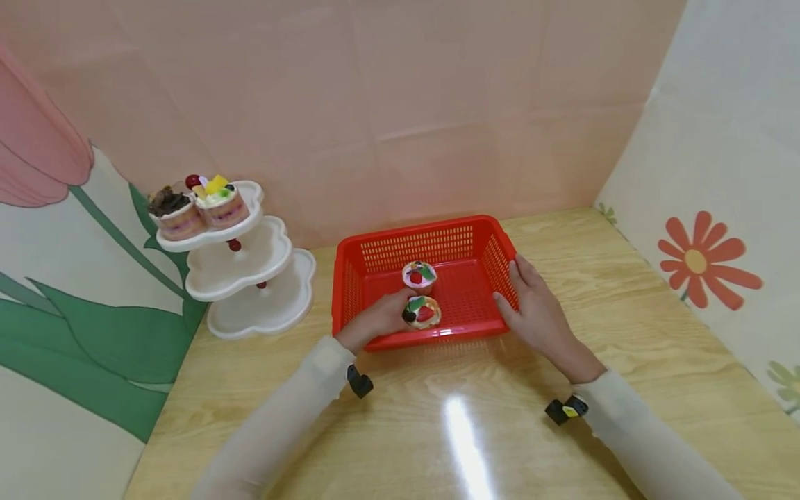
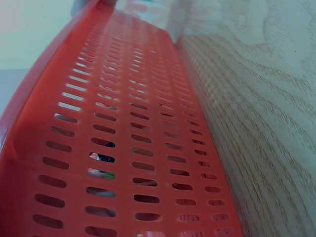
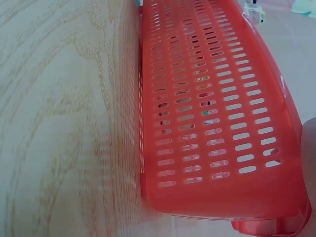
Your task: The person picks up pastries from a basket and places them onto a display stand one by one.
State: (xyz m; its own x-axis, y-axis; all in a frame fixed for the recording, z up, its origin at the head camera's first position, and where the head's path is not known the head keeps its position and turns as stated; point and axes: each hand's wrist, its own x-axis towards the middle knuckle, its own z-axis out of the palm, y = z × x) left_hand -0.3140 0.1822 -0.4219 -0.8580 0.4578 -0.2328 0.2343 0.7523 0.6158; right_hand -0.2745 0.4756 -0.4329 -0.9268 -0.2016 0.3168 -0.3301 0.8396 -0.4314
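Observation:
In the head view a red plastic basket (image 1: 446, 333) with slotted walls stands on the table. My left hand (image 1: 389, 314) reaches over its front left rim and grips a toy fruit tart (image 1: 425, 316) topped with a strawberry and green leaf. Just behind the tart is a pink toy cupcake (image 1: 417, 276) with berries. At the right end, my right hand (image 1: 542, 312) holds the basket's side, fingers on the rim and thumb toward the front corner. Both wrist views are filled mostly by the basket's slotted outer wall (image 2: 122, 148), with bits of the sweets showing through the slots.
To the left stands a white three-tier stand (image 1: 262, 316). Its top tier carries a toy cake with chocolate shavings (image 1: 178, 215) and one with fruit (image 1: 221, 205). The wood-grain table (image 1: 625, 298) meets a pink wall (image 1: 437, 104) behind and a flower-printed panel at right.

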